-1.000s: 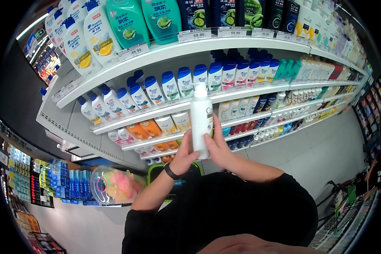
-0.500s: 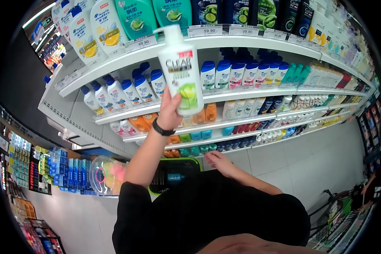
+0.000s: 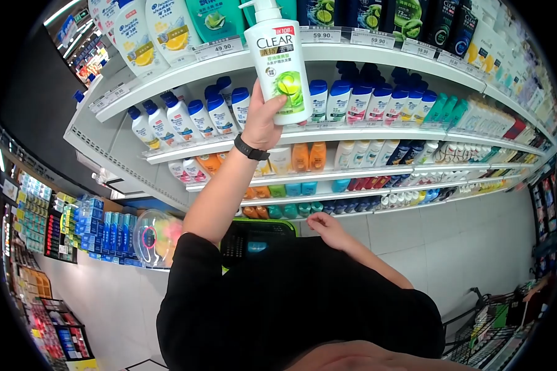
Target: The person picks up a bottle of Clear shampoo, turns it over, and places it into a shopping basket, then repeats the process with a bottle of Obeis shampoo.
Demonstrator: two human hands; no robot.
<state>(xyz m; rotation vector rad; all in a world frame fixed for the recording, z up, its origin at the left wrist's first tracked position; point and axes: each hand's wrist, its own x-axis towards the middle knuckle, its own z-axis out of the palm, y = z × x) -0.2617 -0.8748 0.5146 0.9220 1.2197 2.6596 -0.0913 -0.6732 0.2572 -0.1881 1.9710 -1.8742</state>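
A white pump bottle (image 3: 278,68) with a green picture and the word CLEAR stands upright in my left hand (image 3: 264,120), whose fingers wrap round its lower part. It is in front of the upper shelves, its pump overlapping the teal bottles on the top shelf. Below, my right hand (image 3: 322,224) hovers in front of the lowest shelf, beside the black basket (image 3: 234,244) with a green rim. Its fingers are loosely curled and partly turned away, and nothing shows in them. A small blue item (image 3: 256,247) lies in the basket.
Curved white shelves (image 3: 353,133) hold rows of shampoo bottles, with price tags along the top edge. Boxed blue goods (image 3: 114,232) and a clear round container (image 3: 158,238) are at the left. A shopping cart (image 3: 489,331) is at the lower right, with part of a person beside it.
My left hand has raised the pump bottle a little and shifted it right, nearer the top shelf. My right hand has moved slightly right and up, its fingers more curled. The view has shifted slightly.
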